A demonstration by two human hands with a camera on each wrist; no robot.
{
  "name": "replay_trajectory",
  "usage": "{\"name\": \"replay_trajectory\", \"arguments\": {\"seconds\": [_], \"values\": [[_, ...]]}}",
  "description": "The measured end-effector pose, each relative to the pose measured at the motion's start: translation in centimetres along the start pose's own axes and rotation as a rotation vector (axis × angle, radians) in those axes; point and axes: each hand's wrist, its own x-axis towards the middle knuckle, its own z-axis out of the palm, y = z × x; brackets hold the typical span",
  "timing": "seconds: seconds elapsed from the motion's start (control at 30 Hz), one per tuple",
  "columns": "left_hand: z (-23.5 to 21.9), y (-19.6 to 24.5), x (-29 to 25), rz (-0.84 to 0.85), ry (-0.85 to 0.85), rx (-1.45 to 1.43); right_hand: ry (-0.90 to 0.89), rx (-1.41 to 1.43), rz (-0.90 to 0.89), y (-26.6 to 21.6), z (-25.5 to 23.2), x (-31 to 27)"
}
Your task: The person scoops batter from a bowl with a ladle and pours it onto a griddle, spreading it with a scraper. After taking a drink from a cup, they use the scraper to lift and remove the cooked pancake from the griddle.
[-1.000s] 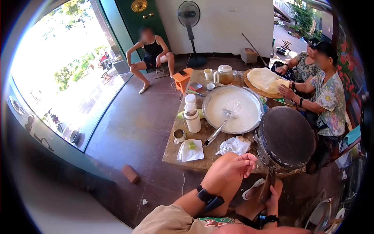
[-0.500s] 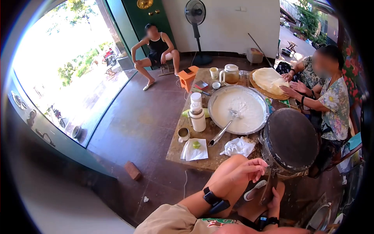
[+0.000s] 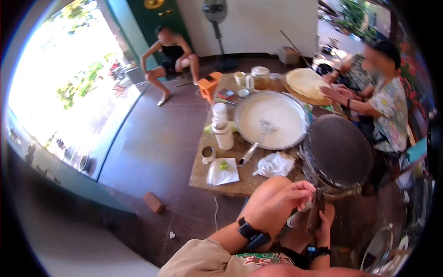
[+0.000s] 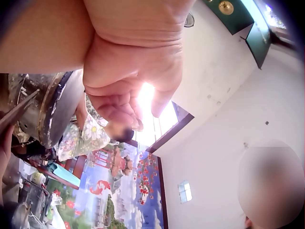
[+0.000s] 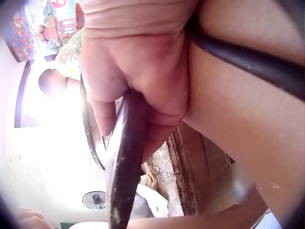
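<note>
My left hand [image 3: 295, 196] lies over the raised knee, its fingers loosely bent beside the upper end of a dark flat tool [image 3: 316, 214]. From the left wrist view, that hand [image 4: 136, 67] shows bent fingers with no object visible in them; the tool [image 4: 20, 109] is off to the left. My right hand [image 3: 325, 228] grips the tool lower down, holding it upright. Up close in the right wrist view, the hand [image 5: 136, 71] has thumb and fingers around the dark tool [image 5: 125, 162]. A round black griddle [image 3: 339, 145] stands just beyond both hands.
On the table [image 3: 198, 177] are a basin of white batter [image 3: 254, 115] with a ladle [image 3: 250, 153], white bottle [image 3: 224, 136], metal cup [image 3: 208, 154], crumpled cloth [image 3: 275, 164] and pitcher [image 3: 260, 78]. Two people at right handle thin flatbread [image 3: 305, 84]; another person [image 3: 173, 53] sits by the door.
The head view has shifted. The dark tool has risen beside my left fingers, still gripped by my right hand. The people at right have moved their hands at the flatbread.
</note>
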Motion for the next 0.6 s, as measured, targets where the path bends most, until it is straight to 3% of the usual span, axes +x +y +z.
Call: {"name": "replay_trajectory", "arguments": {"seconds": [0.07,0.23,0.6], "values": [[-0.1,0.0,0.0,-0.025,0.0,0.021,0.144,0.025,0.03,0.0,0.1,-0.2],[-1.7,-0.7,0.3,0.018,-0.064,0.043,0.009,-0.034,-0.005,-0.9,1.6,-1.0],[-1.3,-0.5,0.0,0.034,-0.062,0.093,0.029,0.022,0.003,-0.3,-0.5,-0.4]]}}
